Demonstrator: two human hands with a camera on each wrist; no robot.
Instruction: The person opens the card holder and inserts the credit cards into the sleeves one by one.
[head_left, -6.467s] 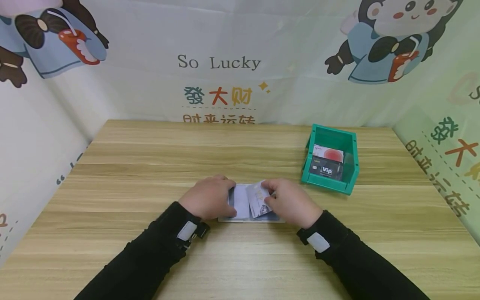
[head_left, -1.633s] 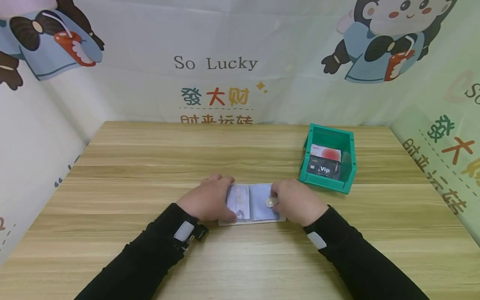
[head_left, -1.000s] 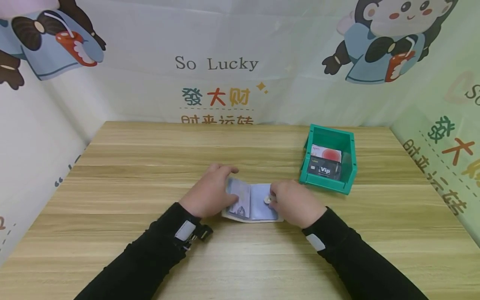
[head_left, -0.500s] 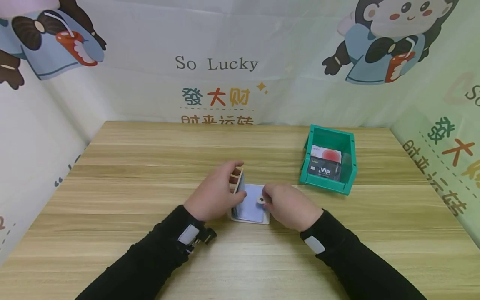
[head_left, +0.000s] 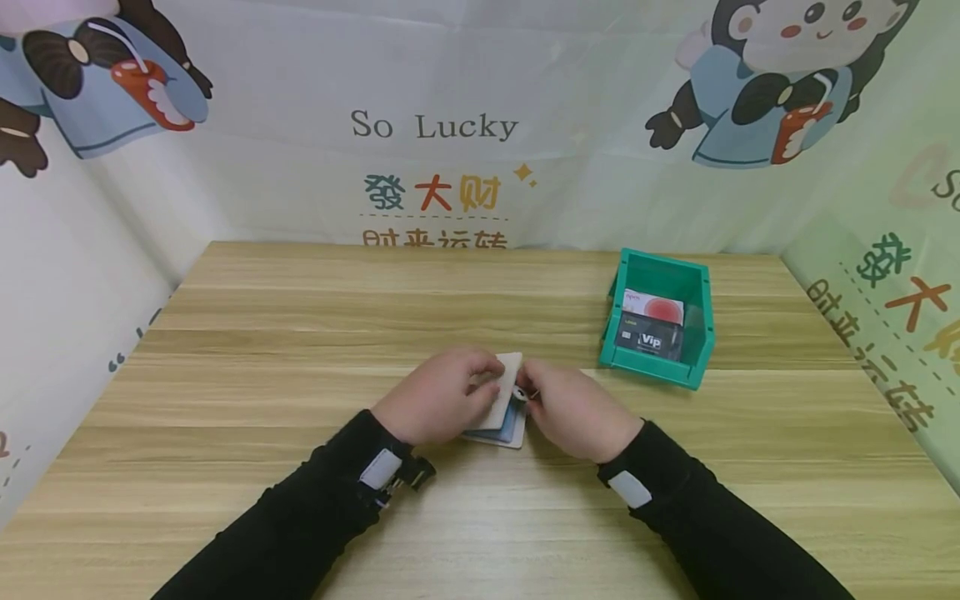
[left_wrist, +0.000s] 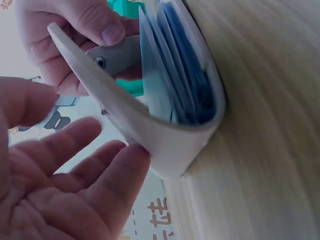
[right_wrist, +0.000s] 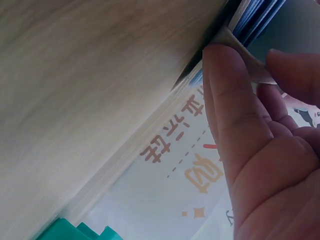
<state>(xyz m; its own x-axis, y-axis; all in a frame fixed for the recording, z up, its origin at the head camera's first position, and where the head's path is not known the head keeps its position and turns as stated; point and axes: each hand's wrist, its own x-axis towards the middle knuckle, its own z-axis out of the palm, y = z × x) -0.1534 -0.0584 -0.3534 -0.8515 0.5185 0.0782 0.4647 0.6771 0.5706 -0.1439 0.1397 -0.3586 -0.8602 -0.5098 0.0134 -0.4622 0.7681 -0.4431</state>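
A cream card wallet (head_left: 504, 407) stands partly folded on the table, its front cover raised at an angle over blue-tinted card sleeves (left_wrist: 167, 65). With the fingertips my left hand (head_left: 442, 396) touches the outside of that cover; its fingers are loosely extended, and the thumb is apart from it in the left wrist view. My right hand (head_left: 581, 412) pinches the wallet's short closing strap (left_wrist: 122, 54), which has a metal snap, between thumb and fingers. On the cover's outer side a small dark stud (left_wrist: 103, 111) shows.
A green plastic bin (head_left: 648, 374) stands behind and right of my right hand. In it lie a red-and-white card (head_left: 662, 309) and a black VIP card (head_left: 648, 337). A printed cloth backdrop (head_left: 435, 67) borders the wooden table (head_left: 337, 292).
The right hand earlier handled a card, which then lay in the left side of the open wallet. The left hand has since lifted that cover rightward over the sleeves; the right hand keeps the strap.
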